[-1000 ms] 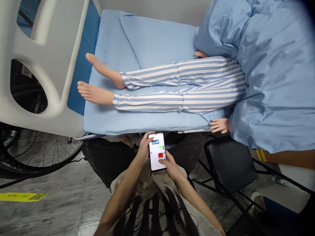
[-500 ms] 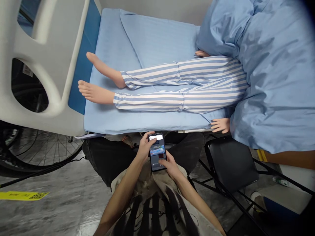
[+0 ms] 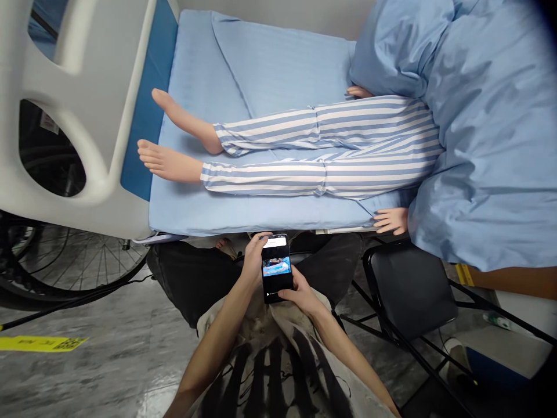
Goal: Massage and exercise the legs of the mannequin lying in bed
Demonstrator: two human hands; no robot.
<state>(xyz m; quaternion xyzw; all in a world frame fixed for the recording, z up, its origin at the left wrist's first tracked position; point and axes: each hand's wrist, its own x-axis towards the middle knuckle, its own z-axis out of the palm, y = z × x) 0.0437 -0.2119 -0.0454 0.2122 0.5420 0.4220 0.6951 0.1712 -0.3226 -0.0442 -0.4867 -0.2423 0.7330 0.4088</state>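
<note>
Above my lap I hold a smartphone (image 3: 275,284) upright between both hands, its screen lit with a picture in the middle. My left hand (image 3: 253,255) grips its upper left edge, the thumb near the top of the screen. Around the lower right edge closes my right hand (image 3: 300,293), its thumb on the bottom of the screen. Just beyond the phone is a bed with a light blue sheet (image 3: 261,217). On it lies a figure in blue-and-white striped trousers (image 3: 322,145) with bare feet, looking like a mannequin.
A bunched blue quilt (image 3: 491,133) covers the figure's upper part at the right. The bed's grey end board (image 3: 104,104) stands at the left, a spoked wheel (image 3: 87,255) beneath it. To my right is a black folding chair (image 3: 409,290). Yellow tape (image 3: 43,343) marks the floor.
The phone's screen has switched from a grey page to a dark one with a picture in the middle. My left thumb has moved up toward the top of the screen.
</note>
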